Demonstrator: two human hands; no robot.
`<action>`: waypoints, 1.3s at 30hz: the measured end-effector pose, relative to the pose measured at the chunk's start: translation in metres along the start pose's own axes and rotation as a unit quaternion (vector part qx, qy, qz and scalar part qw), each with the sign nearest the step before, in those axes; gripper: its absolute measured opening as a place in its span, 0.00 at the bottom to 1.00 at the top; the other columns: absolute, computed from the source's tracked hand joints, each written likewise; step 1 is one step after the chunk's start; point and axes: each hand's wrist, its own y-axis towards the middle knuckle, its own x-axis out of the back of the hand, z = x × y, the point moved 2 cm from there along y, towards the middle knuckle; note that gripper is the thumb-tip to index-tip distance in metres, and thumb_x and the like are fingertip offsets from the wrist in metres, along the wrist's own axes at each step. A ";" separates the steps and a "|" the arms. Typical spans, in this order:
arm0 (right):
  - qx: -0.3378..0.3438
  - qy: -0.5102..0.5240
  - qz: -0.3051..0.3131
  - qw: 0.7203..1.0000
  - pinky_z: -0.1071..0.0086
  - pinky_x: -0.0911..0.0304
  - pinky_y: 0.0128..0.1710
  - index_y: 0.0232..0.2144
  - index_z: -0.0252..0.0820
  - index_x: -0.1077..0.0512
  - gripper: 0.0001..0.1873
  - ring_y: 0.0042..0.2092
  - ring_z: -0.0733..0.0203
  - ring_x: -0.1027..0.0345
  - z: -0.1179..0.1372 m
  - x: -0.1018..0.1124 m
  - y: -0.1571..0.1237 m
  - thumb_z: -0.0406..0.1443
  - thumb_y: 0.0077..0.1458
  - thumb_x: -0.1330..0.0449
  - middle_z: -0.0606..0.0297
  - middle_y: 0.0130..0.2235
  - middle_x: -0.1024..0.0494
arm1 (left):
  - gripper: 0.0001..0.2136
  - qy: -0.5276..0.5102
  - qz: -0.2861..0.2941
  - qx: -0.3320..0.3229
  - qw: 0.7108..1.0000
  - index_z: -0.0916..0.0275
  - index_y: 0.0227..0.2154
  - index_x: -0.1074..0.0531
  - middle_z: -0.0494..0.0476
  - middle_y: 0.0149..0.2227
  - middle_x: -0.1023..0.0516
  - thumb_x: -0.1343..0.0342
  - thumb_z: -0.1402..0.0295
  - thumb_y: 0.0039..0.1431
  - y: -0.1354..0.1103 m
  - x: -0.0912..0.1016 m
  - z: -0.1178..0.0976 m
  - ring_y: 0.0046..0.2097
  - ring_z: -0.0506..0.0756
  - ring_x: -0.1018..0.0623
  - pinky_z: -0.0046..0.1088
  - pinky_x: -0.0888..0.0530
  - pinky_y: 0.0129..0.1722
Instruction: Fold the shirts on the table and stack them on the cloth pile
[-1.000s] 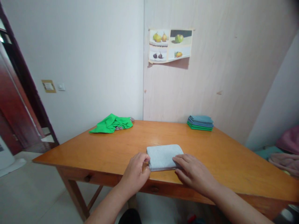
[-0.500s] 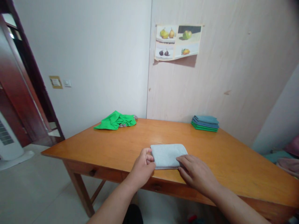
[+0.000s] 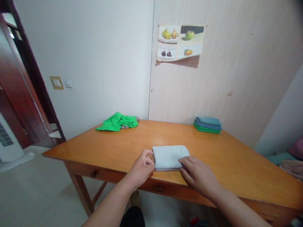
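A folded pale grey-blue cloth (image 3: 168,156) lies flat near the front edge of the wooden table, between my hands. My right hand (image 3: 197,171) grips its near right corner, with the fingers on top and the thumb at the front edge. Beside the cloth's left edge is my left hand (image 3: 142,167). Its index finger and thumb are apart, at the far and near ends of that edge, and the other fingers are curled in. Nothing shows in its grasp.
A crumpled bright green cloth (image 3: 117,122) lies at the table's back left. A neat stack of folded blue and green cloths (image 3: 207,125) sits at the back right. Fruit pictures (image 3: 180,43) hang on the wall behind the wooden table (image 3: 94,146).
My left hand has drawn slightly left from the cloth's left edge, its fingers less over it. My right hand and the cloth are almost unmoved.
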 end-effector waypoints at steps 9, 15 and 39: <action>0.018 0.017 0.009 1.000 0.60 0.37 0.48 0.50 0.43 0.29 0.16 0.48 0.52 0.31 0.000 0.009 0.003 0.36 0.60 0.45 0.55 0.49 0.25 | 0.12 0.217 -0.086 -0.228 0.945 0.60 0.44 0.31 0.58 0.42 0.26 0.50 0.75 0.57 -0.003 -0.009 -0.014 0.47 0.57 0.27 0.36 0.31 0.48; 0.044 -0.011 0.016 0.999 0.60 0.39 0.49 0.47 0.43 0.29 0.14 0.48 0.52 0.33 -0.005 0.023 -0.001 0.34 0.58 0.43 0.56 0.47 0.25 | 0.10 0.403 0.049 -0.309 0.860 0.59 0.45 0.31 0.59 0.45 0.27 0.47 0.74 0.60 -0.012 -0.025 -0.034 0.48 0.60 0.29 0.38 0.32 0.49; -0.123 0.145 -0.148 0.971 0.61 0.39 0.44 0.35 0.41 0.29 0.08 0.42 0.53 0.33 -0.014 0.027 0.000 0.40 0.57 0.43 0.59 0.37 0.25 | 0.06 0.588 0.062 -0.310 0.744 0.62 0.38 0.30 0.63 0.38 0.26 0.51 0.74 0.61 0.026 -0.059 -0.054 0.43 0.63 0.28 0.42 0.38 0.46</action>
